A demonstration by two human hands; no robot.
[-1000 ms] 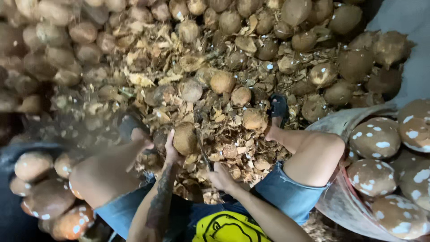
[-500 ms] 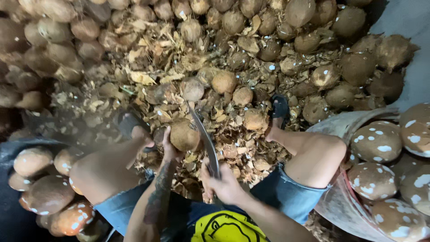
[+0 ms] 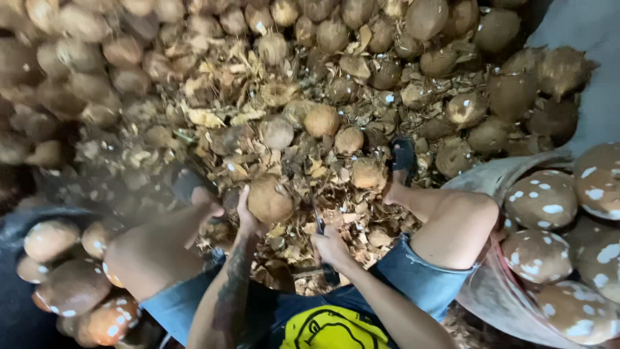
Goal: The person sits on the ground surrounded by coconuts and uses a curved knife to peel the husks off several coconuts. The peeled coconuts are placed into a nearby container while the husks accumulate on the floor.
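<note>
The left hand [image 3: 244, 216] was cupped around a brown coconut [image 3: 269, 199] just below the middle of the frame, fingers wrapped up its left side and pinning it down on the bed of husk chips [image 3: 213, 129] between the person's knees. The right hand [image 3: 332, 245] was clenched on the handle of a blade [image 3: 318, 220], which sat low and just right of the nut, only a short dark sliver of it visible (most was hidden behind the hand, so I couldn't tell its angle for sure). If you want this step to go well, I'd say the thing to watch was the holding hand: those fingertips sat high on the shell, so any cut should land on the far or right side of the nut, well away from them, and the nut should be turned between strokes, not chased around. The loose husk underneath looked like a soft, shifty base, so pressing the nut firmly into it seemed wise. Trimmed nuts with white spots [image 3: 542, 200] were piled in a sack at the right edge and lower left, untrimmed ones [image 3: 77, 58] filled the top of the frame, and a sandalled foot [image 3: 402, 158] was planted right of centre.
</note>
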